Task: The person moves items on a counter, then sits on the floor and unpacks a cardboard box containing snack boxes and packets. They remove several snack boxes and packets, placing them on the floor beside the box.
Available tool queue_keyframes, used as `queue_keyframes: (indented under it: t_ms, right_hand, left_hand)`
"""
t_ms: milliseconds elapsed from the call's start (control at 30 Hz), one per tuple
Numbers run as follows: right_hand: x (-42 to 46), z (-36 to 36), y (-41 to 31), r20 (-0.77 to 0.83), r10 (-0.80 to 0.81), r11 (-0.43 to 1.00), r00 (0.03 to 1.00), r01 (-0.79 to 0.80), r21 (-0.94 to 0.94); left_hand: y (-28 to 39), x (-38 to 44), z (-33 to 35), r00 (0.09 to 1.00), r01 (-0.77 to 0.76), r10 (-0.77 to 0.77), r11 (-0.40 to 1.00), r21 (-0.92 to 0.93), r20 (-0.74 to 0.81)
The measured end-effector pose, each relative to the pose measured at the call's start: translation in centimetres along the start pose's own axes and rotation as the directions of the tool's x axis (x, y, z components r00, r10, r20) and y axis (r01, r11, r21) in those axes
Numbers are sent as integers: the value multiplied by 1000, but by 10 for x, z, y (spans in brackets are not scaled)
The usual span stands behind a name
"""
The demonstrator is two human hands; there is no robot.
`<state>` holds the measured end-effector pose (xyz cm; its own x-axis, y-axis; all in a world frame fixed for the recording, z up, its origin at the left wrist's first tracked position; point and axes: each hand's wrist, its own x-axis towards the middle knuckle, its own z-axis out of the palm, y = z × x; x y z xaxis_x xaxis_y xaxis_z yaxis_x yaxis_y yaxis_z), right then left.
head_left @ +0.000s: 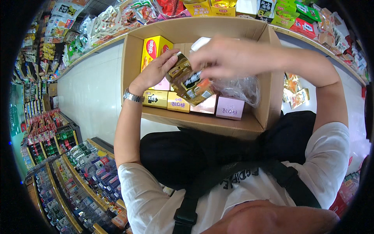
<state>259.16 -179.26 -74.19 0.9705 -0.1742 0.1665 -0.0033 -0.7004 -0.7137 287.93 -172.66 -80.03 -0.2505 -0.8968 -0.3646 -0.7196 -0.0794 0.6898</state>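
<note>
My left hand [159, 68], with a metal watch [133, 96] at the wrist, grips one end of a brown and gold printed carton [187, 80]. The carton is tilted over an open cardboard box [230, 127] in front of my knees. Blurred by motion, my right hand [214, 60] is at the carton's right edge; whether its fingers hold anything cannot be told. Inside the box, gold boxes [155, 99] and a pink box [230, 108] line the near side. A yellow box [157, 46] stands at the far left corner, and clear plastic wrap [242, 89] lies at the right.
Shelves of packaged snacks [117, 20] run beyond the box, and racks of bottled drinks [81, 181] are at lower left. Small snack packets [298, 95] lie on the tiled floor [93, 87] right of the box. My knees [163, 152] are close against its near side.
</note>
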Motion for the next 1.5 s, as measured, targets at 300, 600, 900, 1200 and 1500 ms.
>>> queue_keyframes:
  t_ms: [300, 600, 900, 1200, 1500]
  right_hand:
    - [-4, 132, 57, 136, -86, 993, 987, 96, -72]
    - [2, 82, 43, -111, -210, 948, 971, 175, -268]
    - [0, 125, 63, 114, -145, 972, 983, 163, -171]
    - [-112, -56, 80, -592, 78, 858, 803, -356, -370]
    - [-451, 125, 131, 100, 892, -449, -441, -836, 316]
  left_hand:
    - [6, 13, 6, 1000, -25, 25, 998, 56, 4]
    - [7, 12, 8, 999, 47, -47, 998, 35, 5]
    - [12, 25, 11, 998, -67, 67, 996, 56, 6]
    - [9, 21, 11, 993, -114, 116, 988, 106, -13]
    - [90, 17, 28, 966, -181, 227, 935, 305, -121]
